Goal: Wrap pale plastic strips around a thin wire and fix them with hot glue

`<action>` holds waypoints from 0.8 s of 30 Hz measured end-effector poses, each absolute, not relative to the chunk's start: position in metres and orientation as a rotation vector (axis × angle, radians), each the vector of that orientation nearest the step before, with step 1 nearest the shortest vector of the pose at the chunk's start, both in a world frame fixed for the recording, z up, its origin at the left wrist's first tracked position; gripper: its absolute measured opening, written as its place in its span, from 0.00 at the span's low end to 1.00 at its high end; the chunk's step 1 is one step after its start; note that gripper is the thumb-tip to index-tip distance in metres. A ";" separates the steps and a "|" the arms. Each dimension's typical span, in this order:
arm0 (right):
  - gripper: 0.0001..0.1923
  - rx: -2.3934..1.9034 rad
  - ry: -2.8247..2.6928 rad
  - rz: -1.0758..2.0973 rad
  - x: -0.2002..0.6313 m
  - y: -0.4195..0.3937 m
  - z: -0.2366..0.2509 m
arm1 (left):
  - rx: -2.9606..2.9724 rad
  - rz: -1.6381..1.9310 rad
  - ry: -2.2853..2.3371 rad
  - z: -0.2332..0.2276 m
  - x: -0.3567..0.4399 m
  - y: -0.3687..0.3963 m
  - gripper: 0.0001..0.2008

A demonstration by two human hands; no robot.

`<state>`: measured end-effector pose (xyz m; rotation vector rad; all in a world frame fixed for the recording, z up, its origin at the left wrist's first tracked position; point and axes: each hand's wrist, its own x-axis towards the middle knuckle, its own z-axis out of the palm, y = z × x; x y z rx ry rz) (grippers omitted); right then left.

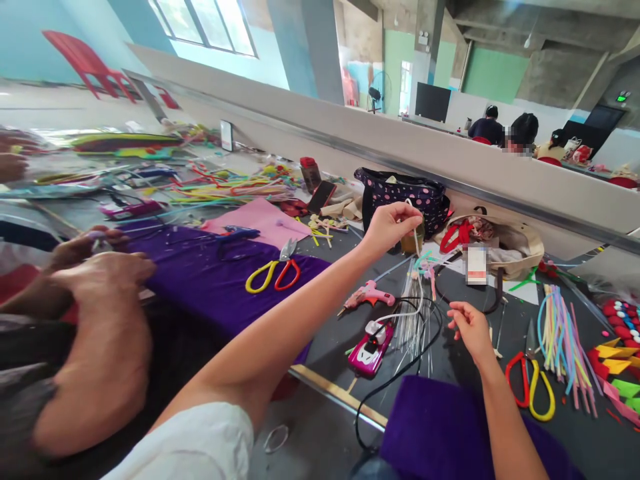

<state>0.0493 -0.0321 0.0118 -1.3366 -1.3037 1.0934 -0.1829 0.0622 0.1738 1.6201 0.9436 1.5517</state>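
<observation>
1. Purple velvet cloth [440, 427] lies nearest the viewer, below the wrist of the right hand [470, 328].
2. Left hand [393, 223] is raised over the dark grey worktable [330, 333]; its thumb and forefinger are pinched on the upper end of a thin pale strand [419, 280], which hangs down from the fingertips toward a bundle of clear thin sticks [413, 313].
3. Right hand is loosely spread, fingers curled and holding nothing, just right of the strand's lower part.
4. Strand judged light, limp and slippery; a fingertip pinch near the end suits it, and a second pinch lower down would steady it.
5. Below the left fingers lie a pink hot-glue gun [367, 297] and a magenta power strip [373, 347] with a black cable [425, 333].
6. Right of the right fingers: red-and-yellow scissors [530, 387] and pastel pipe cleaners [563, 340].
7. Far left, another person's hands [95, 320] rest beside a second purple cloth [215, 280] bearing yellow-and-red scissors [274, 272].
</observation>
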 end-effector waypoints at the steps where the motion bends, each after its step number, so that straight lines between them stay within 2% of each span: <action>1: 0.18 -1.341 -1.311 1.086 0.051 -0.033 0.011 | 1.637 1.587 0.928 0.178 -0.182 0.059 0.07; 12: 0.19 -1.216 -1.242 1.131 0.035 -0.027 0.031 | 1.703 1.654 0.828 0.204 -0.168 0.024 0.06; 20: 0.25 -1.042 -1.138 1.261 0.014 -0.013 0.059 | 1.849 1.656 0.808 0.209 -0.163 0.003 0.04; 24: 0.30 -1.027 -1.272 1.264 0.022 -0.006 0.056 | 1.862 1.682 0.794 0.210 -0.165 -0.008 0.03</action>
